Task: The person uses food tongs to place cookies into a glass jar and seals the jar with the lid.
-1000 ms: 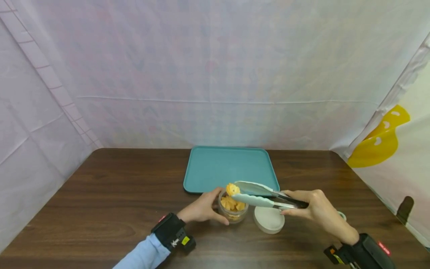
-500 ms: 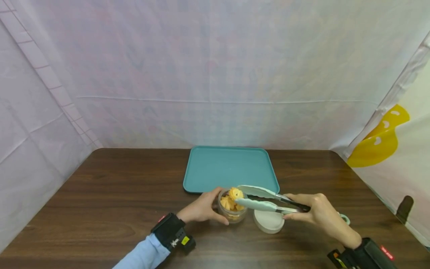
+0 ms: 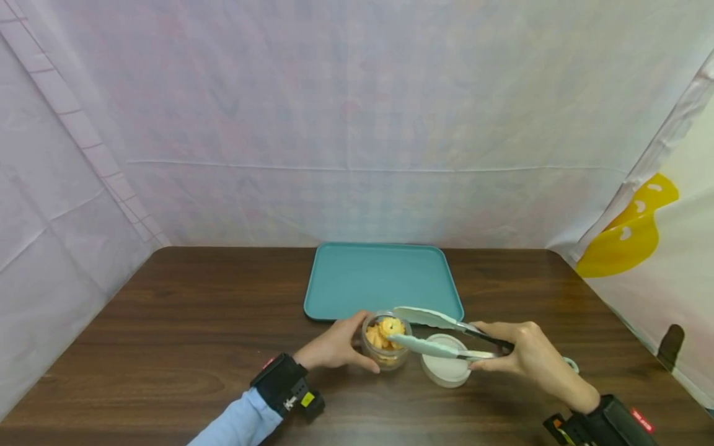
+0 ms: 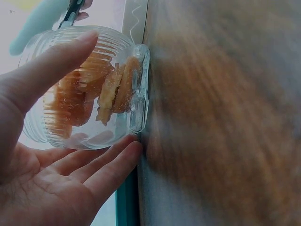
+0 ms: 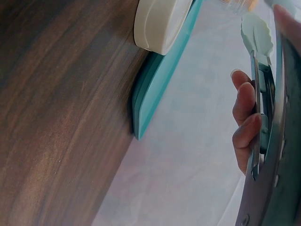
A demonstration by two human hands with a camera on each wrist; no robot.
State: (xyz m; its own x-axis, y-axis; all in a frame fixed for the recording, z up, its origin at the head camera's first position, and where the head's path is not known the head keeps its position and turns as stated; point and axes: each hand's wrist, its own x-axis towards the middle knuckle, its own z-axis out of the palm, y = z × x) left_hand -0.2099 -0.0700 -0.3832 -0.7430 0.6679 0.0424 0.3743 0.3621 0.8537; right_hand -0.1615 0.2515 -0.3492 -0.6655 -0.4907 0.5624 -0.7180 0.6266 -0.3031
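Note:
My left hand [image 3: 338, 344] holds a clear glass jar [image 3: 387, 362] upright on the table, thumb on one side and fingers on the other. Yellow-brown cookies [image 4: 75, 96] fill part of the jar. One round, swirled cookie [image 3: 392, 326] sits on top at the mouth. My right hand [image 3: 524, 351] grips black-and-silver tongs [image 3: 432, 347] with pale green tips. The tips are spread over the jar's mouth, one on either side of the top cookie; whether they touch it is unclear. In the right wrist view, fingers [image 5: 245, 101] wrap one arm of the tongs.
A white round lid [image 3: 446, 370] lies right of the jar, beneath the tongs. Behind the jar is a teal tray [image 3: 382, 279] on the dark wooden table [image 3: 223, 322]. A pale cloth [image 3: 346, 124] hangs behind the table, with a yellow shape [image 3: 627, 238] at the right.
The tongs have lowered the swirled cookie from above the jar's rim into its mouth, and their tips have spread a little wider. My left hand and the jar have stayed put.

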